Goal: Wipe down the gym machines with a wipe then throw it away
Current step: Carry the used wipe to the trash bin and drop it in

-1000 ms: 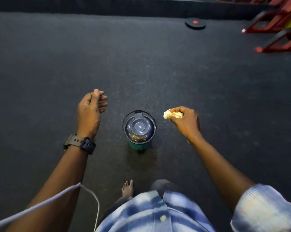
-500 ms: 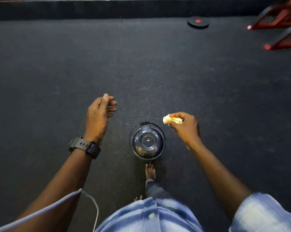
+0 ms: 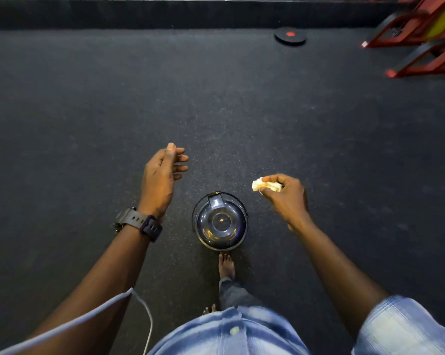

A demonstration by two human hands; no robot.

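Note:
A small round bin (image 3: 220,221) with a shiny dark domed lid stands on the black floor right in front of my foot. My right hand (image 3: 285,198) pinches a crumpled pale yellow wipe (image 3: 263,185) between thumb and fingers, up and to the right of the bin, not over its lid. My left hand (image 3: 162,175) hovers to the left of the bin with fingers relaxed and holds nothing. A dark watch sits on that wrist.
Red gym machine frames (image 3: 418,39) stand at the far right corner. A black disc with a red centre (image 3: 290,37) lies on the floor near the far wall. My bare foot (image 3: 226,266) is just behind the bin. A white cable hangs at lower left.
I have stepped closer, so the bin now lies almost under me with my foot at its base. Both hands kept their poses, and the wipe stays pinched in my right hand.

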